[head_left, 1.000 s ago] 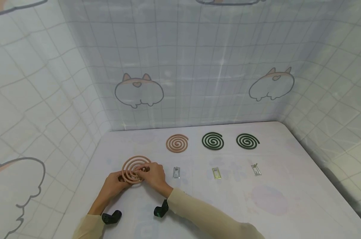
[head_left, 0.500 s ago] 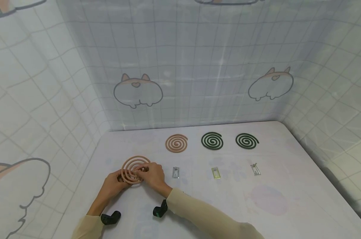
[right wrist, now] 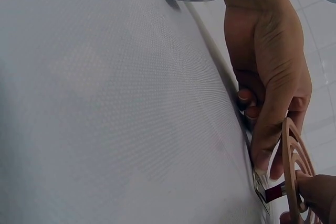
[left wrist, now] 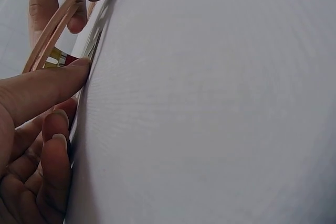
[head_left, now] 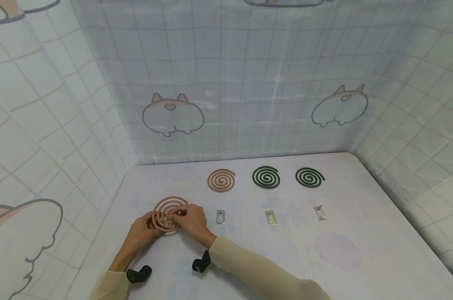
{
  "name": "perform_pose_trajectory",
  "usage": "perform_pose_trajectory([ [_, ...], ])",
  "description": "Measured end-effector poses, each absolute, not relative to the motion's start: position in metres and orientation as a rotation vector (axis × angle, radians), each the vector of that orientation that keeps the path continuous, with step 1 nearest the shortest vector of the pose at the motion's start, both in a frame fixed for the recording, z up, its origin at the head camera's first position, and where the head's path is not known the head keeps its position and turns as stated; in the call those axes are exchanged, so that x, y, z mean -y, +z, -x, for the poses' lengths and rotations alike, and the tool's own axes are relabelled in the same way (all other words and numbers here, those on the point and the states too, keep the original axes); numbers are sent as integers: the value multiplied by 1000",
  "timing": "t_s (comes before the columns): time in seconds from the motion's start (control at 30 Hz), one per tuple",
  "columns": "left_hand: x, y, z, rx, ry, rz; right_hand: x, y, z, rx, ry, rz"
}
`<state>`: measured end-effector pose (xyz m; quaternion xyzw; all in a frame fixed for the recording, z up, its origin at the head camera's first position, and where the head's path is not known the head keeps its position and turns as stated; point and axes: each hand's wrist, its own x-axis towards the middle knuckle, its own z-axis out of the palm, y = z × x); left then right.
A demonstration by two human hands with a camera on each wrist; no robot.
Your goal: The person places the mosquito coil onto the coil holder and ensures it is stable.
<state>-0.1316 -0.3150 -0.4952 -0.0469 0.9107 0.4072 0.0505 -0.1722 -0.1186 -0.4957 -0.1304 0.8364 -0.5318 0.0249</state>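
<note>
A brown mosquito coil [head_left: 172, 198] stands tilted over the white table, at the left in the head view. At its left edge my left hand [head_left: 141, 232] grips the coil with curled fingers. The fingers of my right hand [head_left: 192, 218] pinch it near its centre. Under the coil sits a thin metal coil stand [right wrist: 260, 186], with a dark red piece [right wrist: 274, 192] rising from it. My right thumb is close to that stand. In the left wrist view a yellow and red piece [left wrist: 59, 59] shows beside my left thumb; the fingers hide much of the contact.
Another brown coil [head_left: 221, 180] and two green coils [head_left: 266, 177] [head_left: 309, 177] lie along the back. Nearer are two silver stands [head_left: 220, 217] [head_left: 320, 213] and a yellowish stand [head_left: 271, 217]. A patterned cloth wall [head_left: 241, 125] encloses the table.
The head view has shifted slightly. Both hands stay at the coil in nearly the same pose, and the coil's far edge has dipped very slightly.
</note>
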Motion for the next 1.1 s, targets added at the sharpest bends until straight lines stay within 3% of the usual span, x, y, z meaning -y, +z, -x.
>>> perform_pose_trajectory([
  [0.43, 322, -485, 128, -2526, 1506, -74, 116, -499, 174, -2572, -1688, 518],
  [1.1, 322, -485, 125, -2566, 1496, -51, 105, -500, 176, -2537, -1735, 643],
])
